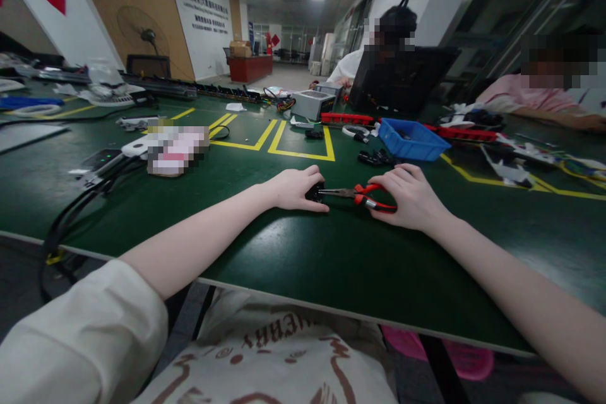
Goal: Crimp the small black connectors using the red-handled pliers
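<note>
Near the middle of the green table, my left hand [297, 190] is closed around a small black part [314, 192], with the thumb below it and fingers above. My right hand [411, 197] grips the red handles of long-nose pliers [356, 193]. The pliers point left, and their tips reach the black part between my left fingers. Whether the jaws are closed on it is too small to tell. Several small black pieces [375, 157] lie on the table just beyond my right hand.
A blue bin [413, 139] stands behind my right hand. Farther back are a metal box [312, 103] and red strips [348, 118]. A pink phone-like object [178, 150] and black cables [76, 205] are at left. Two people sit across the table.
</note>
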`<state>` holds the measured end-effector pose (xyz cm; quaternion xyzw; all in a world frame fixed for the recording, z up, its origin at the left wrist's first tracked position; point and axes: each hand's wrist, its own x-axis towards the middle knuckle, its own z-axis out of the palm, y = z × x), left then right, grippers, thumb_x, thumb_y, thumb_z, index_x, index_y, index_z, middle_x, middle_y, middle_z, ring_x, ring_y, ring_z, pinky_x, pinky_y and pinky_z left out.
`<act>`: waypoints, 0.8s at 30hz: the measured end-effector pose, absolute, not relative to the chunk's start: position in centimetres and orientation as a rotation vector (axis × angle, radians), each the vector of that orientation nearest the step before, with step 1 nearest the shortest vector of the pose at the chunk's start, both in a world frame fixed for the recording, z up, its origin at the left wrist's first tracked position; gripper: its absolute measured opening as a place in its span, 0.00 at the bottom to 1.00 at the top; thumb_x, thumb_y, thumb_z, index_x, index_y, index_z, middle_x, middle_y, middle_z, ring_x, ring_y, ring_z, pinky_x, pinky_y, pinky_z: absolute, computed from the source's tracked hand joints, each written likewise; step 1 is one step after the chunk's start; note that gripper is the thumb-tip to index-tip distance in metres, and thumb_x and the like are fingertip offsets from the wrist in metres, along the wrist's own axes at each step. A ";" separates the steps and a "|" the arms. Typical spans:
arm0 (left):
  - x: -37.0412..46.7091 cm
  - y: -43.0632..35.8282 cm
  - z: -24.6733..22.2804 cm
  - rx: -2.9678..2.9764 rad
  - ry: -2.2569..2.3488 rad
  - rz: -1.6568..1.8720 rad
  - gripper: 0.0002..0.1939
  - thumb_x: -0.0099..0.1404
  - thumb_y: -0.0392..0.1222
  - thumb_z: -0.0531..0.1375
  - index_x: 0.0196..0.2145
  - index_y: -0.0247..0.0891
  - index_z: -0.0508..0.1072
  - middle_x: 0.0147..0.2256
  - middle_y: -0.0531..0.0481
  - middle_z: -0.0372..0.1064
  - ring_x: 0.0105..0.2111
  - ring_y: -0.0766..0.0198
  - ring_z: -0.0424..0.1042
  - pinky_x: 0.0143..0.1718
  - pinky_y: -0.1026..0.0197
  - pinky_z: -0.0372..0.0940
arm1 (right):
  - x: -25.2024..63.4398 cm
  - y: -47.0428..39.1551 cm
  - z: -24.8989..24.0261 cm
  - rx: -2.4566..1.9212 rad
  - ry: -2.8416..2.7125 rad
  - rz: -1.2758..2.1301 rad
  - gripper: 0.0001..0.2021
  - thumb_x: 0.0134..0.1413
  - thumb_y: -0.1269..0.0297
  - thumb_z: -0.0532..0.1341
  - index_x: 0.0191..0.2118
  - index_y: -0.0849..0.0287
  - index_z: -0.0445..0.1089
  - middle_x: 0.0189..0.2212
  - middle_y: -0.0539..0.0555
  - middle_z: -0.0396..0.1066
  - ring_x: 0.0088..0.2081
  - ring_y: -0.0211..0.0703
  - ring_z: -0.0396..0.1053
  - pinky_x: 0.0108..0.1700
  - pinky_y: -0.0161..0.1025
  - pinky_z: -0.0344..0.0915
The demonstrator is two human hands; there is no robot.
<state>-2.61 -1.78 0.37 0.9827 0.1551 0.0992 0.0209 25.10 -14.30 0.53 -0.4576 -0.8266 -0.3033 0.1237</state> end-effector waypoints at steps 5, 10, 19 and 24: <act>-2.5 -1.8 0.4 3.047 0.523 0.333 0.35 0.62 0.70 0.55 0.51 0.34 0.66 0.49 0.42 0.68 0.37 0.52 0.75 0.35 0.57 0.63 | 24.9 -14.4 0.4 -1.418 -2.423 -0.934 0.20 0.53 0.56 0.61 0.49 0.63 0.68 0.38 0.60 0.74 0.39 0.52 0.70 0.52 0.52 0.59; -2.4 -2.1 0.5 2.990 0.551 0.327 0.33 0.61 0.69 0.56 0.49 0.36 0.64 0.44 0.43 0.72 0.38 0.51 0.75 0.35 0.57 0.63 | 24.9 -14.3 0.4 -1.357 -2.449 -0.907 0.19 0.54 0.56 0.60 0.47 0.64 0.68 0.37 0.61 0.75 0.37 0.52 0.72 0.47 0.50 0.61; -3.3 -2.5 0.2 2.881 0.523 0.321 0.35 0.55 0.70 0.61 0.47 0.38 0.65 0.43 0.44 0.73 0.38 0.52 0.75 0.34 0.58 0.65 | 24.3 -14.9 0.8 -1.314 -2.505 -0.790 0.20 0.51 0.58 0.61 0.48 0.62 0.69 0.37 0.60 0.76 0.35 0.49 0.72 0.44 0.48 0.61; -6.0 -3.5 0.2 2.875 0.480 0.290 0.35 0.55 0.69 0.62 0.49 0.38 0.65 0.44 0.45 0.72 0.41 0.53 0.75 0.38 0.57 0.67 | 22.4 -15.3 0.6 -1.240 -2.520 -0.805 0.21 0.52 0.54 0.60 0.48 0.62 0.69 0.37 0.59 0.75 0.34 0.47 0.70 0.41 0.45 0.60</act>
